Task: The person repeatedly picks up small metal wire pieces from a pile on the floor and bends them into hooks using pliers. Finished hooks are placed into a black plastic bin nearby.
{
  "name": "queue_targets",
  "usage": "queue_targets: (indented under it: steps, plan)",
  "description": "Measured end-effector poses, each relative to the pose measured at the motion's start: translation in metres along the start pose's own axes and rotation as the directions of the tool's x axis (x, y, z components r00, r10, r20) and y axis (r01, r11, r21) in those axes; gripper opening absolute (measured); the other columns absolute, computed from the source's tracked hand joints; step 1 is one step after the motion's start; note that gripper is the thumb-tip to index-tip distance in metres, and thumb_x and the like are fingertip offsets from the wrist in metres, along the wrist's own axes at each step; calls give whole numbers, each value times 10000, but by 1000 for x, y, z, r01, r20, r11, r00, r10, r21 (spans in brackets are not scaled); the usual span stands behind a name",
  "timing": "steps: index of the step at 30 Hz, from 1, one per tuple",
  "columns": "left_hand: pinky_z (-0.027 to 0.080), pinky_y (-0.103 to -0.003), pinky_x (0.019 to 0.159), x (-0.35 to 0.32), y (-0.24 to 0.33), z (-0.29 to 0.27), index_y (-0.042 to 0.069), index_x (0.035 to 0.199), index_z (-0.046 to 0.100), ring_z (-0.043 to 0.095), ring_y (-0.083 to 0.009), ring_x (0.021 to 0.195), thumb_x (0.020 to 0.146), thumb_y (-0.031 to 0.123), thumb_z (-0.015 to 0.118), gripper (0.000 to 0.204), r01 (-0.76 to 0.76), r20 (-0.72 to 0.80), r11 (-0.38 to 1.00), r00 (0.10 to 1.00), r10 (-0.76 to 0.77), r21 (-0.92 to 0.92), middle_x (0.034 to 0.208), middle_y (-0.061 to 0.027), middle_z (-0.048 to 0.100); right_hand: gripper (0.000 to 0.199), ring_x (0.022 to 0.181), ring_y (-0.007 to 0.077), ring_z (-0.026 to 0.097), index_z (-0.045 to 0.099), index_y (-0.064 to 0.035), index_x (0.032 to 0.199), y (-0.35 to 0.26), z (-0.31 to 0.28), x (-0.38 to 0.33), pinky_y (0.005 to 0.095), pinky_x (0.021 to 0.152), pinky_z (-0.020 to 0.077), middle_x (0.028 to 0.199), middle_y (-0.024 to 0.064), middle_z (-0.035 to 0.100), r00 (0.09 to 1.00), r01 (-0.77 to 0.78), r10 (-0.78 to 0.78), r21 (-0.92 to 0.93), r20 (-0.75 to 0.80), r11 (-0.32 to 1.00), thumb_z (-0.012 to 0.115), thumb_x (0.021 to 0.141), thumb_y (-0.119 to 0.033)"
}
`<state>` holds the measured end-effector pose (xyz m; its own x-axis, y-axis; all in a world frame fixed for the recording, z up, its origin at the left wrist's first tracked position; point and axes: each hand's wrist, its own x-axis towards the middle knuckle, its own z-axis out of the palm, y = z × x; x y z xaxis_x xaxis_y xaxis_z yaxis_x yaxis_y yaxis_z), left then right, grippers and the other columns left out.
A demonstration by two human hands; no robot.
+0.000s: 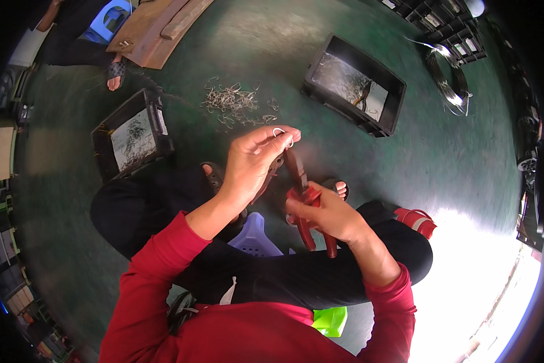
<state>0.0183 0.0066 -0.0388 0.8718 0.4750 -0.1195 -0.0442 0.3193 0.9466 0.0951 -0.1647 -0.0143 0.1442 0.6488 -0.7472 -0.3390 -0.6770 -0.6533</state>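
Right hand [326, 213] clamped on red-handled pliers [302, 195]; left hand [252, 158] pinching what seems a wire ring [282, 134], above green floor [453, 151]

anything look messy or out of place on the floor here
Yes: a heap of bent wire pieces lies loose on the green floor between the two black crates, not inside either. A wire coil at the upper right has a stray end springing out. Nothing looks broken.

light: dim overall | glare: blown-out white patch lower right (daylight) | edges: fisheye bending, dark vignette | focus: centre sharp
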Motion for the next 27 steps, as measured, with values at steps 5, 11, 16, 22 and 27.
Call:
queue_targets:
  steps: [5, 11, 16, 22, 27]
  plan:
    - [529, -325, 855, 9, 16, -15, 7, 1059, 631, 655, -203, 974, 969, 173, 549, 206, 207, 69, 978, 976, -205, -15, 977, -92, 660, 409, 752, 203, 650, 559, 15, 1080, -3, 3, -10, 322, 712, 500, 828, 109, 663, 995, 68, -84, -241, -56, 968, 671, 880, -323]
    - [555, -290, 678, 7, 35, -26, 6, 1003, 633, 664, -170, 695, 970, 169, 529, 197, 424, 266, 903, 864, -427, 72, 877, -74, 645, 302, 922, 338, 647, 560, 11, 1062, -14, -10, -18, 370, 793, 488, 952, 187, 656, 849, 117, -404, -624, -341, 772, 685, 853, -166]
    - [545, -267, 630, 14, 41, -36, -19, 991, 636, 653, -160, 661, 962, 158, 539, 204, 484, 367, 857, 776, -514, 177, 836, -79, 657, 296, 932, 353, 631, 558, -1, 1063, -16, -11, -20, 379, 791, 483, 979, 169, 647, 839, 114, -415, -633, -351, 766, 693, 838, -137]
    - [529, -252, 587, 13, 45, -41, -33, 983, 649, 652, -150, 644, 960, 161, 539, 224, 514, 444, 826, 699, -560, 231, 797, -67, 657, 281, 931, 389, 613, 550, -2, 1063, -13, -8, -20, 410, 773, 484, 984, 186, 622, 789, 105, -495, -715, -363, 691, 646, 802, -38]
    - [524, -247, 567, 13, 46, -40, -38, 994, 655, 656, -143, 654, 965, 166, 530, 241, 525, 490, 798, 634, -598, 296, 800, -66, 662, 285, 941, 400, 607, 545, 10, 1041, -11, -5, -19, 430, 772, 482, 985, 195, 619, 773, 112, -534, -755, -342, 646, 579, 758, 20]
